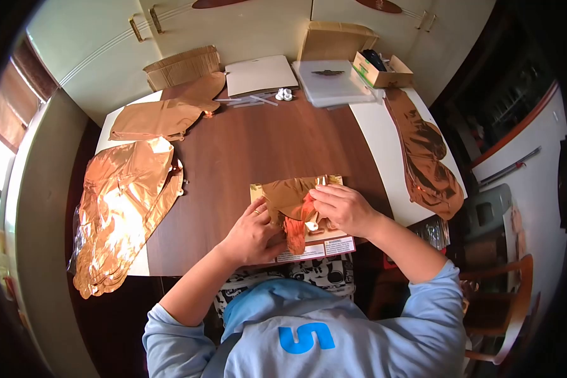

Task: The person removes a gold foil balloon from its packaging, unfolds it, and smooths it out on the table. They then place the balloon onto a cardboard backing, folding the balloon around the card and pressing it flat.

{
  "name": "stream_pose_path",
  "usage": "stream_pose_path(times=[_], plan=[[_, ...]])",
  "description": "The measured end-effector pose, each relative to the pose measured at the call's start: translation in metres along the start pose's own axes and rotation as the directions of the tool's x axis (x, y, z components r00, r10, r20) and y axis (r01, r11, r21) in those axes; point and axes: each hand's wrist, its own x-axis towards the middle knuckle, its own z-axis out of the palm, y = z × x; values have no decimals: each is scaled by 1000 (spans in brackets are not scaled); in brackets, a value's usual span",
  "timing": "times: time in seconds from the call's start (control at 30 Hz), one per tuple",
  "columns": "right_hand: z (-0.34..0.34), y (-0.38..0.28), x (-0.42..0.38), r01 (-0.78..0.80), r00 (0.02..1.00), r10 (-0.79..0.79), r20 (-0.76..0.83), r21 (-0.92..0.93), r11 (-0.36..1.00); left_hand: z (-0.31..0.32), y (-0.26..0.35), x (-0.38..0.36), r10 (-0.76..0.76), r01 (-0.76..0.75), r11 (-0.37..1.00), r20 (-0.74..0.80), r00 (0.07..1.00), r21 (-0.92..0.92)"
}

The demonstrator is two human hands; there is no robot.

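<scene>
A piece of copper-coloured foil (290,195) lies over a printed card (321,247) at the table's near edge. My left hand (252,233) is at the foil's left side, its fingers bent and pressed on the foil and card. On the upper right part of the foil, my right hand (340,206) pinches its edge between thumb and fingers. Reddish, crumpled foil hangs down between the two hands over the card. The card's lower edge carries small print and a warning label.
Large shiny foil pieces (116,211) lie at the left, and flat ones (154,118) behind them. Another foil strip (425,151) lies at the right. Along the back are a white folder (261,74), a clear plastic case (334,82) and a small box (394,75).
</scene>
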Motion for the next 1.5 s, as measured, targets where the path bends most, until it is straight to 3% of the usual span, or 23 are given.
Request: stream_pose_path(times=[0.2,0.3,0.33,0.43,0.53,0.7,0.77,0.87,0.97,1.2,1.3,1.5], plan=[[-7,-5,1,39,999,-36,26,-118,992,-20,-7,-21,-301,311,941,-89,950,135],[-18,-5,2,80,994,-65,91,-173,982,-34,6,23,-68,105,984,-243,968,141],[-21,-6,3,61,993,-46,106,-141,988,-28,-2,28,-75,105,966,-132,988,236],[-33,-5,5,-3,992,5,130,-15,1000,-7,-23,26,-42,17,954,78,996,298],[-50,0,3,-108,992,94,79,205,973,0,-27,20,-96,51,942,120,988,331],[-35,43,-8,-323,936,336,-99,128,938,1,-26,19,-82,47,944,94,992,327],[-26,54,-4,-359,918,392,-61,293,886,0,-26,20,-82,46,942,96,992,332],[-23,67,8,-419,907,394,147,402,814,1,-26,19,-88,62,956,79,993,286],[-22,73,17,-359,928,305,215,295,885,-1,-25,20,-100,81,965,65,993,250],[-28,62,10,-215,970,189,155,175,961,-3,-23,20,-107,96,972,43,993,213],[-20,58,10,-203,979,200,37,181,962,-4,-23,22,-123,108,971,57,991,213],[-6,54,14,-125,982,123,-146,0,992,-3,-24,21,-112,99,974,54,992,205]])
